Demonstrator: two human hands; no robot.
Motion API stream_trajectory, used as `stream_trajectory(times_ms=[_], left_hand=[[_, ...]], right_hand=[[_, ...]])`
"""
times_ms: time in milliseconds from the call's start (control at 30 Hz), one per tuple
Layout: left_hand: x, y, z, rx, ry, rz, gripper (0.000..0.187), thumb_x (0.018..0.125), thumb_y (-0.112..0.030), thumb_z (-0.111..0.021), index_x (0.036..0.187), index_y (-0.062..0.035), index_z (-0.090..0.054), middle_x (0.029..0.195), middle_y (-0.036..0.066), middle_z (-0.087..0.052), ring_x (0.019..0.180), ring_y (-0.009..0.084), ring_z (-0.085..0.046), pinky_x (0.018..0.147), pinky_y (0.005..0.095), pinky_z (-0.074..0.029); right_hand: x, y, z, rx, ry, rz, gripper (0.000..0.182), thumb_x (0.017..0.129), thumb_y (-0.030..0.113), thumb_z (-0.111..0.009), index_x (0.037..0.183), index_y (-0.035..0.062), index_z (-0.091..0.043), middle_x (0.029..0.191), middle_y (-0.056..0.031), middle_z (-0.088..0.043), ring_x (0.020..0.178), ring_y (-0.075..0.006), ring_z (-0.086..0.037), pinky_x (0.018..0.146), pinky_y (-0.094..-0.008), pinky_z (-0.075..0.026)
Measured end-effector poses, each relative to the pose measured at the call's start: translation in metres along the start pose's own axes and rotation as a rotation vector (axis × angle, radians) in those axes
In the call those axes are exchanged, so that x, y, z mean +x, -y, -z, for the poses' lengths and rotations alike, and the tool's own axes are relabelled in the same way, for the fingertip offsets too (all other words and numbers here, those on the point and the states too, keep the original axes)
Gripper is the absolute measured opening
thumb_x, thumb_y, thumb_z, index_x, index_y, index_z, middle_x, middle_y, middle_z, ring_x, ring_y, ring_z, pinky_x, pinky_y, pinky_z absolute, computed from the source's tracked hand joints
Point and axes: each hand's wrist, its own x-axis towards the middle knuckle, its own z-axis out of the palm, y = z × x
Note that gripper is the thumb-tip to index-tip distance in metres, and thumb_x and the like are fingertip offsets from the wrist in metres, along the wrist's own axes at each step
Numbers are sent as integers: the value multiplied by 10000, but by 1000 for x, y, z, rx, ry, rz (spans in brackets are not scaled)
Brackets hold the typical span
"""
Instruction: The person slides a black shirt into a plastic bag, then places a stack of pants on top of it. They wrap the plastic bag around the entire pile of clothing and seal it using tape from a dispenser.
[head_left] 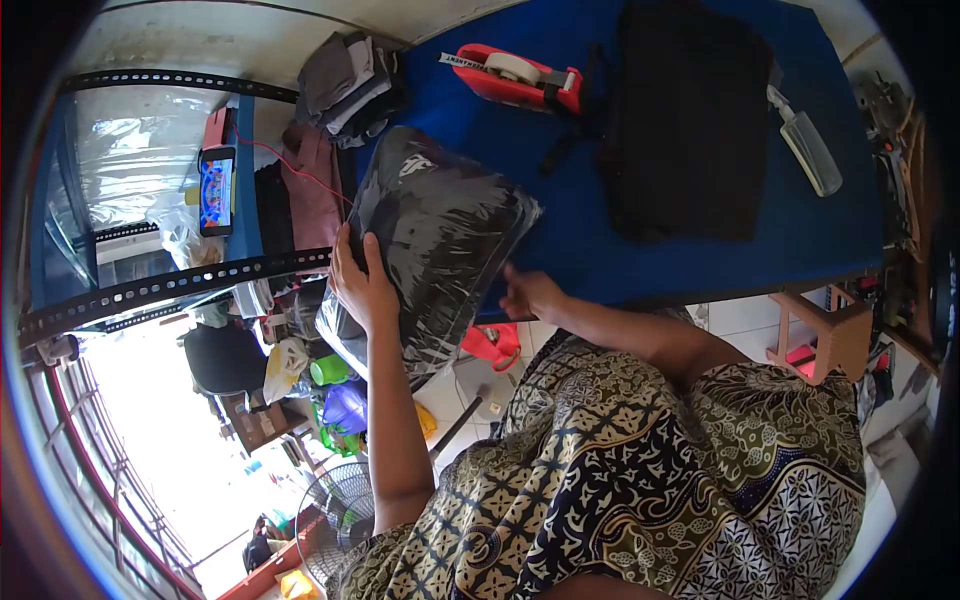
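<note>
A dark folded garment in clear plastic wrap [440, 235], with a small white logo near its top, lies tilted at the left end of the blue table [560, 245]. My left hand [366, 285] rests on the lower left side of this package, fingers stretched and thumb apart. Beside the package's lower right edge is my right hand [535, 297], its fingers partly bent and apart; I see nothing held in it. Whether its fingertips touch the plastic is hard to make out.
Behind stand a red tape dispenser [515, 80] and a stack of folded clothes [350, 85]. To the right lie a black garment [688, 130] and a clear bottle [810, 150]. A phone [216, 192] stands on the left shelf; a fan [340, 515] is below.
</note>
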Motion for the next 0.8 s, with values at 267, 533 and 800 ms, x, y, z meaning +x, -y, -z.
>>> stream_trajectory(times_ms=[267, 533, 800], left_hand=[[-1, 0, 3, 16, -5, -20, 467, 860, -377, -489, 1156, -18, -520, 1145, 157, -545, 1074, 309, -487, 952, 393, -287], [-27, 3, 19, 51, 15, -166, 461, 833, -264, -517, 1209, -2, -466, 1213, 157, -501, 1130, 305, -451, 975, 395, -269], [-49, 4, 32, -36, 38, -259, 472, 833, -245, -490, 1232, 4, -449, 1246, 169, -472, 1169, 315, -417, 995, 395, -257]], right_hand=[[-21, 46, -8, -889, -44, 1138, 215, 827, 161, -490, 676, 7, -499, 617, -107, -533, 542, -236, -519, 524, -350, -402], [-42, 144, -12, -933, -304, 1360, 100, 797, 105, -512, 774, 18, -557, 774, -148, -531, 663, -274, -523, 605, -351, -427], [30, 302, 3, -1721, -592, 983, 436, 856, 443, -453, 920, 50, -631, 1035, -145, -545, 969, -295, -450, 795, -421, -390]])
